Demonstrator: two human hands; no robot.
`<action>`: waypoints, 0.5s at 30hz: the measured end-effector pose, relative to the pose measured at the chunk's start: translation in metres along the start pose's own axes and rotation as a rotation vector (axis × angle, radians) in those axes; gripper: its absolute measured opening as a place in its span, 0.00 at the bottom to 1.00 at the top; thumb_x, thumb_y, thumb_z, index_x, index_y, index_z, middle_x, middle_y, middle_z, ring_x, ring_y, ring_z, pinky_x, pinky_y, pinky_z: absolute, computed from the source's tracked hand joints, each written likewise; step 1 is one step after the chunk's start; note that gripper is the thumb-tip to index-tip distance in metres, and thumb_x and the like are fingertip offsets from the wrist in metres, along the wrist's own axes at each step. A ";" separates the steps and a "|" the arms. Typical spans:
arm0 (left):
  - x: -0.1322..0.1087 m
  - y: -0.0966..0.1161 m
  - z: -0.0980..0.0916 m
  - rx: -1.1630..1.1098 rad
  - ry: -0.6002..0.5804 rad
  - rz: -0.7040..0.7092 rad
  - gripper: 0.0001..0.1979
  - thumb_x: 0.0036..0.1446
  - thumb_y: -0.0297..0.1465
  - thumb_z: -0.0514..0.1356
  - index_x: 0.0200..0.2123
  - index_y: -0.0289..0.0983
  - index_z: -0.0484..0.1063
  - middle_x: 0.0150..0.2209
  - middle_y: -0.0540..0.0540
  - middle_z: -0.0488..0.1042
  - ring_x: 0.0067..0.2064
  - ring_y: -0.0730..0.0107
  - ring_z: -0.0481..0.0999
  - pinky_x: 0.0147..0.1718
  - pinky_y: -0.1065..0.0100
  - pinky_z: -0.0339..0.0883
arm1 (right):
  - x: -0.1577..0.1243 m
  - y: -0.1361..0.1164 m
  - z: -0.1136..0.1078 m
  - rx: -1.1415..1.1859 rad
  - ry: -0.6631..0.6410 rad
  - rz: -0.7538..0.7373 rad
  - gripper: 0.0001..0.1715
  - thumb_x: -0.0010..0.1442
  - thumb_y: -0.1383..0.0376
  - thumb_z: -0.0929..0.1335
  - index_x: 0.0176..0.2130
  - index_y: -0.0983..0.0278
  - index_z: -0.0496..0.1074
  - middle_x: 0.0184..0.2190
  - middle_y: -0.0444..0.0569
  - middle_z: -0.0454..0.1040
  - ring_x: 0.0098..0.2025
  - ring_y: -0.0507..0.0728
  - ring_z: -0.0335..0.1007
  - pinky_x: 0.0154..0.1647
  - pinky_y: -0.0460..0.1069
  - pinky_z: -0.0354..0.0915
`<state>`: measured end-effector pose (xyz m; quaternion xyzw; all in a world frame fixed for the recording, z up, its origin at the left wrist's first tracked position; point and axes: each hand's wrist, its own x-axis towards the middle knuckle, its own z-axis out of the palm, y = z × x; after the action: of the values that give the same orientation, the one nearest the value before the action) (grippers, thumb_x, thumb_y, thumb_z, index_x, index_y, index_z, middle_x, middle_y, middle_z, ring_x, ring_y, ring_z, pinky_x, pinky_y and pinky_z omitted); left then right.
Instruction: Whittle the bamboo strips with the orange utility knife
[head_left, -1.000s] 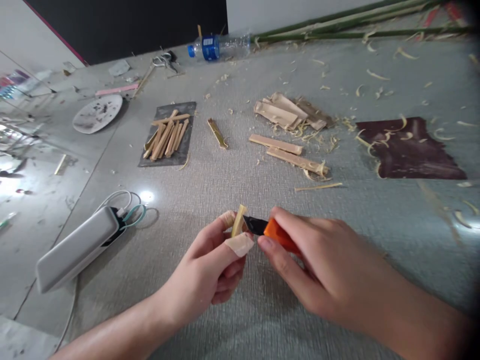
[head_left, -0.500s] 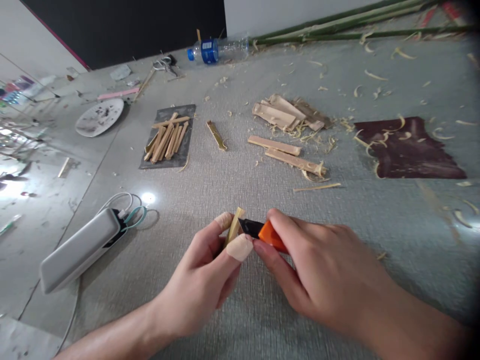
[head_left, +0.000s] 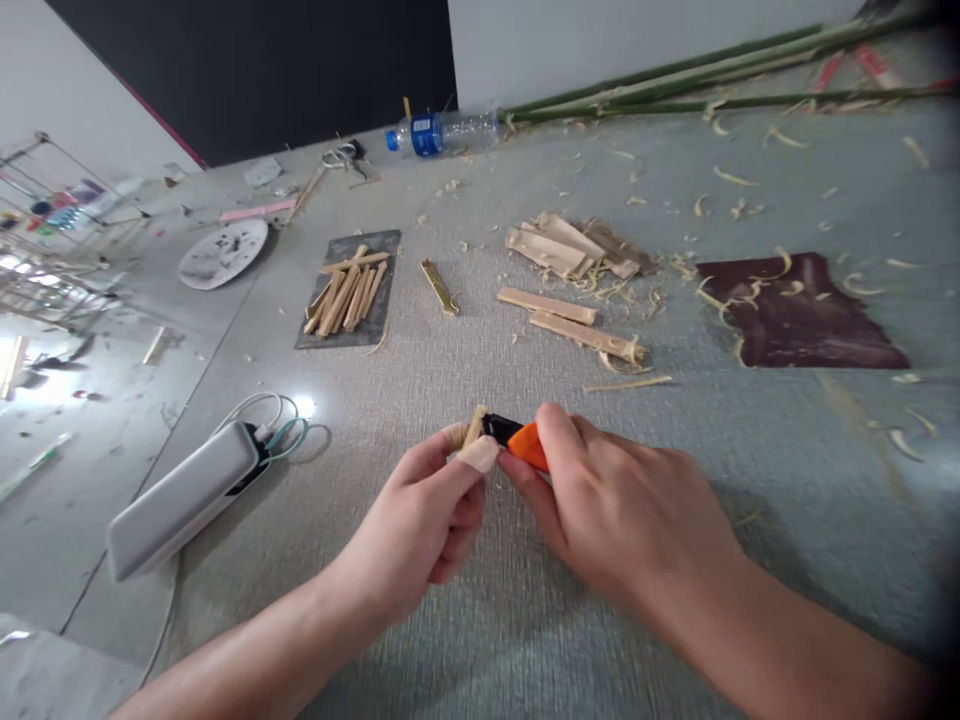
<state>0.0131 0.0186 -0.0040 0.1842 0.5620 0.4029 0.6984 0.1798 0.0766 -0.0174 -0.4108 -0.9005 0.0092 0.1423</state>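
My left hand (head_left: pixel 424 525) pinches a short bamboo piece (head_left: pixel 474 425) between its bandaged thumb and forefinger, low over the grey floor mat (head_left: pixel 465 350). My right hand (head_left: pixel 622 500) is closed round an orange utility knife (head_left: pixel 517 440). The knife's black blade tip touches the bamboo piece. Both hands meet at the lower middle of the view.
A dark sheet (head_left: pixel 349 290) holds several cut bamboo sticks. More bamboo slats (head_left: pixel 577 325) and shavings lie beyond my hands, with dark sandpaper (head_left: pixel 795 315) to the right. A white power bank (head_left: pixel 184 495) with cable sits left. A water bottle (head_left: pixel 442 130) and green bamboo poles (head_left: pixel 712 85) lie far back.
Both hands have shifted slightly away and down toward the mat, and less of the bamboo piece shows above my left thumb. The view has tilted up a little.
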 end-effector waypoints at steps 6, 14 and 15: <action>-0.010 -0.008 0.004 0.054 -0.119 -0.105 0.21 0.63 0.51 0.63 0.32 0.42 0.61 0.17 0.61 0.54 0.14 0.82 0.43 0.08 0.79 0.42 | 0.017 0.055 -0.012 -0.182 0.071 0.270 0.30 0.76 0.48 0.53 0.34 0.62 0.68 0.14 0.47 0.64 0.13 0.57 0.58 0.20 0.50 0.39; -0.004 -0.007 -0.008 0.121 -0.061 0.211 0.14 0.70 0.45 0.58 0.40 0.40 0.63 0.25 0.57 0.61 0.22 0.79 0.58 0.18 0.77 0.60 | 0.022 0.041 -0.022 0.175 -0.128 0.240 0.23 0.75 0.47 0.56 0.35 0.58 0.62 0.22 0.43 0.71 0.23 0.57 0.69 0.26 0.50 0.55; -0.004 -0.008 -0.008 0.155 -0.058 0.236 0.14 0.70 0.44 0.58 0.39 0.40 0.63 0.25 0.57 0.61 0.22 0.79 0.59 0.20 0.76 0.62 | 0.021 0.038 -0.022 0.229 -0.148 0.233 0.24 0.75 0.46 0.57 0.34 0.58 0.61 0.21 0.42 0.70 0.22 0.56 0.67 0.26 0.50 0.55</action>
<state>0.0080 0.0090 -0.0099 0.3140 0.5454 0.4322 0.6459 0.2005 0.1156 0.0039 -0.4915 -0.8480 0.1581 0.1194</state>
